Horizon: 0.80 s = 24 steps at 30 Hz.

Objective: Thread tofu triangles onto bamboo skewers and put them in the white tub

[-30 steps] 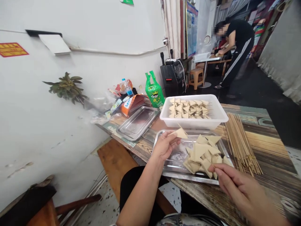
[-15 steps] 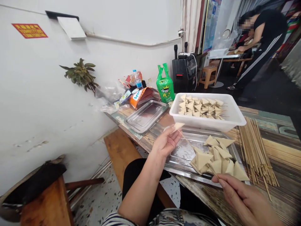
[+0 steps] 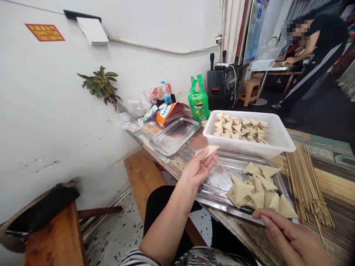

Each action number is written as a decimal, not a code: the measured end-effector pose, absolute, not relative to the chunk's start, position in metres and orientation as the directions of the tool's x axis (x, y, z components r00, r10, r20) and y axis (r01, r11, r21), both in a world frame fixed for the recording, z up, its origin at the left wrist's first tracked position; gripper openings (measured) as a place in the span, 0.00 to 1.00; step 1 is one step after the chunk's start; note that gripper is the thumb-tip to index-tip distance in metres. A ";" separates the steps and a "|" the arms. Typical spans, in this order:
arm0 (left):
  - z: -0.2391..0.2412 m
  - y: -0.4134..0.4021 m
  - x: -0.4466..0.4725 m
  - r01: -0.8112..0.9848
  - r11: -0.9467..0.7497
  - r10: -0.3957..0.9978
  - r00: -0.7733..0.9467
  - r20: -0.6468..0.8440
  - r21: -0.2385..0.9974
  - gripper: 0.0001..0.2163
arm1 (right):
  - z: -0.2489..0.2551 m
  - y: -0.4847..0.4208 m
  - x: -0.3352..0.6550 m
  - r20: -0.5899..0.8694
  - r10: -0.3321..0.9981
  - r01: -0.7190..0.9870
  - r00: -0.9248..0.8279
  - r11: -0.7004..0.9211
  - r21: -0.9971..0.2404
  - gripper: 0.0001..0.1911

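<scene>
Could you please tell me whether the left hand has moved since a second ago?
Yes: the left hand has moved left in the view, judged against the white tub.

You're seeing a green bag [image 3: 198, 105] standing near the black speaker [image 3: 219, 90], a blue-capped bottle [image 3: 167, 95] rising behind an orange packet [image 3: 167, 113], and a co-worker [image 3: 330, 40] stooping farther back.

A near tray [image 3: 215, 183] sits on the table [image 3: 337, 175], with a pile of pieces [image 3: 244, 191] on its right side. Sticks [image 3: 308, 181] lie to the right of it. Behind it is a tub [image 3: 246, 146] with loaded sticks [image 3: 238, 128] inside. A far tray [image 3: 177, 136] is left of the tub. Behind the far tray stands a bag [image 3: 199, 106], with a speaker [image 3: 217, 88] further back.
</scene>
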<state>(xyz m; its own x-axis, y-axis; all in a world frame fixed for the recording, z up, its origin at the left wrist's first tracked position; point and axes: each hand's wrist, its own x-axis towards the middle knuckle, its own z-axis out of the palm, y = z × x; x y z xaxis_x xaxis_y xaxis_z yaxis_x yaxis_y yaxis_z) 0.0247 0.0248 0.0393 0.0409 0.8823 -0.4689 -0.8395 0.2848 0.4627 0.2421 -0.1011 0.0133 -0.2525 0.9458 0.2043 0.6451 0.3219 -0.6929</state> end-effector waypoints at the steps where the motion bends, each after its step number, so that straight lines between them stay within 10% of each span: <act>1: 0.039 0.024 0.025 -0.840 0.287 0.882 0.045 -0.470 0.459 0.05 | 0.013 -0.101 0.242 0.203 0.949 0.648 -0.243 0.314 -0.694 0.13; 24: 0.047 0.016 0.036 -0.827 0.220 0.933 0.025 -0.358 0.517 0.06 | 0.007 -0.100 0.245 0.314 0.906 0.656 -0.283 0.421 -0.626 0.12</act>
